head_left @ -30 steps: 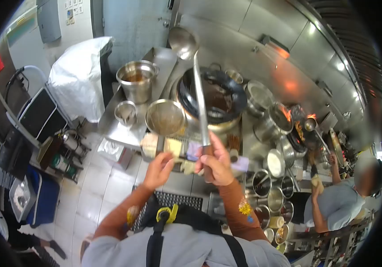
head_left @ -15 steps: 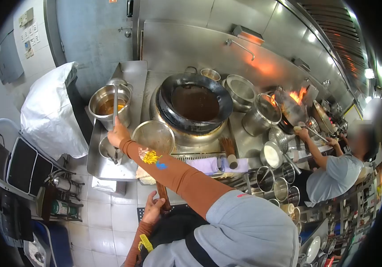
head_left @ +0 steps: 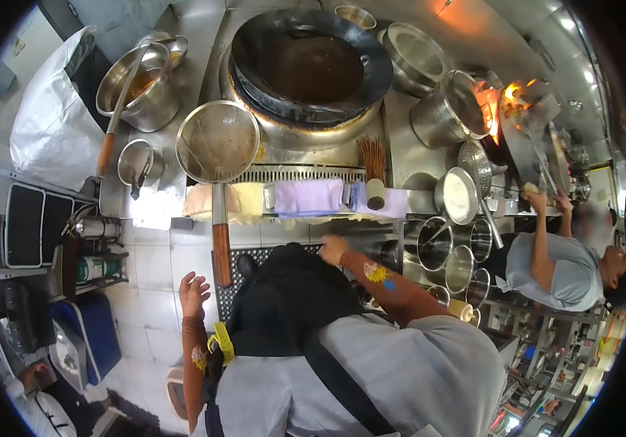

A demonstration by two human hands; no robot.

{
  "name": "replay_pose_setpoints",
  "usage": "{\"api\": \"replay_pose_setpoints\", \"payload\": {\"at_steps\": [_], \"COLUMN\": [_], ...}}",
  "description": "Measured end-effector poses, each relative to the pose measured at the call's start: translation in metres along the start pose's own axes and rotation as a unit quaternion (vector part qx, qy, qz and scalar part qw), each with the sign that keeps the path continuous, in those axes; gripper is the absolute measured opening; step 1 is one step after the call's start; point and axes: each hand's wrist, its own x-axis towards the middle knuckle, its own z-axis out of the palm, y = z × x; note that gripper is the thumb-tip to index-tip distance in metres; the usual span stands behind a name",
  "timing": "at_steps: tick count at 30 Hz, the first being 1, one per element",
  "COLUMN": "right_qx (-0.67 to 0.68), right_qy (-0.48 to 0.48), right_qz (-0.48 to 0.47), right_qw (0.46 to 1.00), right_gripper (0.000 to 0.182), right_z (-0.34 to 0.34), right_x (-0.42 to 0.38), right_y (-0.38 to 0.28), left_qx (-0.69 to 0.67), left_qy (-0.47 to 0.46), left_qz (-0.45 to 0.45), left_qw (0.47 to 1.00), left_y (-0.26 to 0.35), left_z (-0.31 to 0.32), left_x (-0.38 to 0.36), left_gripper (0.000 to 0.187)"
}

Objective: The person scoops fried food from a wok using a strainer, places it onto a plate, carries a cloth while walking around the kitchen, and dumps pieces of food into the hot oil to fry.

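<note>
My left hand (head_left: 193,291) is open with spread fingers, just left of the wooden handle (head_left: 220,255) of a round mesh strainer (head_left: 217,142) that lies on the steel counter. My right hand (head_left: 333,249) hangs low at the counter's front edge below folded purple cloths (head_left: 309,197) and holds nothing that I can see. A long ladle (head_left: 112,124) rests in a steel pot (head_left: 154,102) of brown liquid at the left. A large dark wok (head_left: 313,65) sits on the burner ahead.
A bamboo brush (head_left: 375,171) stands beside the cloths. Several seasoning pots (head_left: 447,251) line the right. A co-worker (head_left: 553,269) tends a flaming wok (head_left: 506,98) farther right. A white sack (head_left: 47,124) and a small pot (head_left: 136,164) are at the left.
My right hand let go of the ladle, left it in the pot and drew back to the counter's front. My left hand let go of the strainer handle. My view tilted downward.
</note>
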Motion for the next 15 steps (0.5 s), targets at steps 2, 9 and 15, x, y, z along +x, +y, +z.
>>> {"api": "replay_pose_setpoints", "payload": {"at_steps": [2, 9, 15], "right_qx": [-0.140, -0.148, -0.058], "right_qy": [0.134, -0.102, -0.198], "right_qz": [0.141, 0.130, 0.119], "right_qw": [0.971, 0.975, 0.971], "right_gripper": [0.037, 0.049, 0.057], "right_z": [0.001, -0.009, 0.000], "right_x": [0.012, 0.052, 0.061], "right_y": [0.038, 0.079, 0.099], "left_qx": [0.132, 0.578, 0.382], "left_qy": [0.030, 0.020, 0.106], "left_qz": [-0.033, 0.060, -0.022], "left_qw": [0.990, 0.814, 0.918], "left_y": [-0.058, -0.220, -0.217], "left_z": [-0.025, -0.126, -0.087], "left_x": [0.020, -0.026, -0.109], "left_gripper": [0.044, 0.043, 0.043]}}
